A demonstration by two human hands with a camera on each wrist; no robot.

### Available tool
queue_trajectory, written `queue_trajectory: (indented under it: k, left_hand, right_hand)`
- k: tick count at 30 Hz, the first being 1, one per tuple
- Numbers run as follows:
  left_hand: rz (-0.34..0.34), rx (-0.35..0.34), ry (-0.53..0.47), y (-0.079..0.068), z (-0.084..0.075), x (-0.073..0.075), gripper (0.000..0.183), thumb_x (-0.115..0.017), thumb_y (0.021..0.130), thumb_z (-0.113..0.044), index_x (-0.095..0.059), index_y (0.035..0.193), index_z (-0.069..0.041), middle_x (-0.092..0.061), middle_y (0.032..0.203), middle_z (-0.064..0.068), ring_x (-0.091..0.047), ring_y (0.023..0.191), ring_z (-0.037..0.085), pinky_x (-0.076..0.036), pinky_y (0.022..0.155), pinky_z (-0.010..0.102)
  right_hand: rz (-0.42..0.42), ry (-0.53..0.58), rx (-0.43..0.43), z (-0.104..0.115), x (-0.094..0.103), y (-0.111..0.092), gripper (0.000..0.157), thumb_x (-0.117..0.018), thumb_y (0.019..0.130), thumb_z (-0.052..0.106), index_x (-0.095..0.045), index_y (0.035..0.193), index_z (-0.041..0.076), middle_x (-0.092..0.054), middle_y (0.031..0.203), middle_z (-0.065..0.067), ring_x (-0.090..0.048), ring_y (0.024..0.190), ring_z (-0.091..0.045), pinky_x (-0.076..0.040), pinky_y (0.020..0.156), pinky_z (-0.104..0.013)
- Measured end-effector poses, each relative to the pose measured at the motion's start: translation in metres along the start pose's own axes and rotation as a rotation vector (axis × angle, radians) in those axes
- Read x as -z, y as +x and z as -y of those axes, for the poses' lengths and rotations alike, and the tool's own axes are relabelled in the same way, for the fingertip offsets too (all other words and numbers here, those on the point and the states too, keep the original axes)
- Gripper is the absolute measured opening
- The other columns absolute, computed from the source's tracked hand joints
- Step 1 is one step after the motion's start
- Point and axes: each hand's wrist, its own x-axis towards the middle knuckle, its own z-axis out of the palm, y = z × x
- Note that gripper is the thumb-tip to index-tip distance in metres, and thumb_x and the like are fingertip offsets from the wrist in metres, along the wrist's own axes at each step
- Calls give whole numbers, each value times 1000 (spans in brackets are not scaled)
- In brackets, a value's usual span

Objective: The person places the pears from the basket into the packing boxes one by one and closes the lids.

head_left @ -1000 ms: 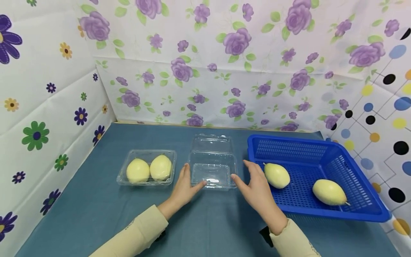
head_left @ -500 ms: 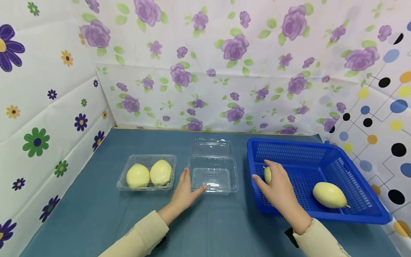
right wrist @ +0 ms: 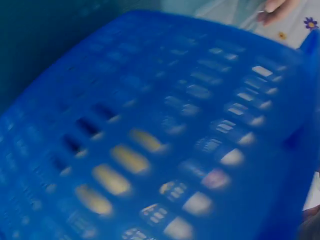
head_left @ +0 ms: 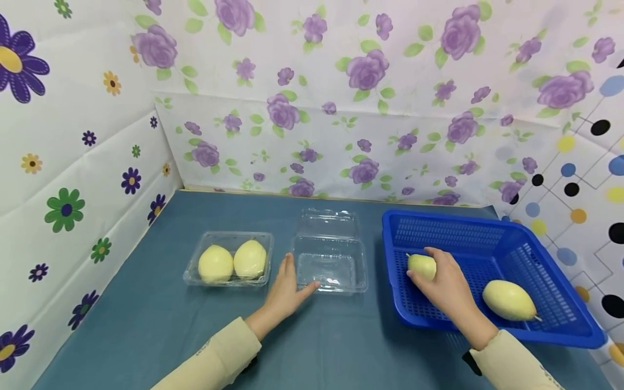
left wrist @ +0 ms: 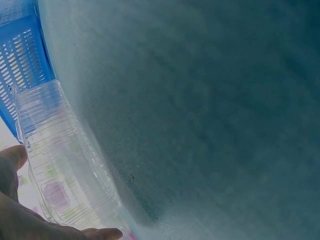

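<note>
My right hand [head_left: 450, 284] reaches into the blue basket, thumb and fingers curled round a pale yellow pear [head_left: 421, 265] with a thin stem. Most of that pear's right side is hidden by the hand. My left hand [head_left: 284, 292] rests with spread, straight fingers at the near left corner of a clear plastic clamshell box [head_left: 329, 268], whose lid stands open at the back. In the left wrist view, thumb and finger lie along the edges of this box [left wrist: 70, 165]. From the right wrist, mainly the slotted basket wall [right wrist: 165, 115] shows, blurred.
A second pear [head_left: 509, 300] lies in the right part of the basket [head_left: 551, 337]. Left of my left hand sits another clear box [head_left: 229, 236] holding two pears. Flowered sheets [head_left: 322, 146] hang behind the blue-green table [head_left: 322, 346].
My right hand has moved right from beside the open box, over the basket rim and down onto the left pear, where its fingers have closed in. The left hand has stayed at the box.
</note>
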Motion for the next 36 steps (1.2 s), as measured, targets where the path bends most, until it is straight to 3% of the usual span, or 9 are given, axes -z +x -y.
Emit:
queue_trajectory:
  k: [13, 20, 32, 36]
  left_hand:
    - [0, 6, 20, -1, 2, -4, 95, -65, 89, -41, -11, 148, 10, -9, 154, 30, -22, 139, 45, -32, 107, 57]
    - [-13, -10, 23, 0, 1, -4, 94, -66, 89, -40, -13, 148, 10, -10, 154, 30, -24, 138, 46, -34, 106, 57]
    - [-28, -19, 20, -1, -2, -1, 95, -67, 88, -40, -13, 148, 11, -10, 154, 30, -24, 138, 45, -34, 106, 56]
    - [-21, -17, 21, -1, -3, 0, 95, -67, 88, -40, -13, 148, 11, -10, 154, 30, -24, 139, 45, -34, 106, 56]
  right_hand:
    - [-6, -106, -14, -36, -9, 11, 73, -69, 85, 27, -37, 136, -14, -39, 132, -38, -38, 119, -54, -38, 91, -66]
    - [6, -125, -24, -49, -10, 18, 80, -68, 86, 35, -33, 137, -16, -36, 133, -40, -34, 121, -56, -34, 94, -68]
    - [194, -130, -77, -65, -7, 33, 97, -69, 83, 42, -21, 140, -20, -29, 133, -47, -33, 117, -62, -40, 85, -67]
    - [264, -107, -98, -69, -8, 35, 98, -70, 82, 42, -21, 140, -19, -34, 128, -46, -42, 110, -58, -46, 79, -60]
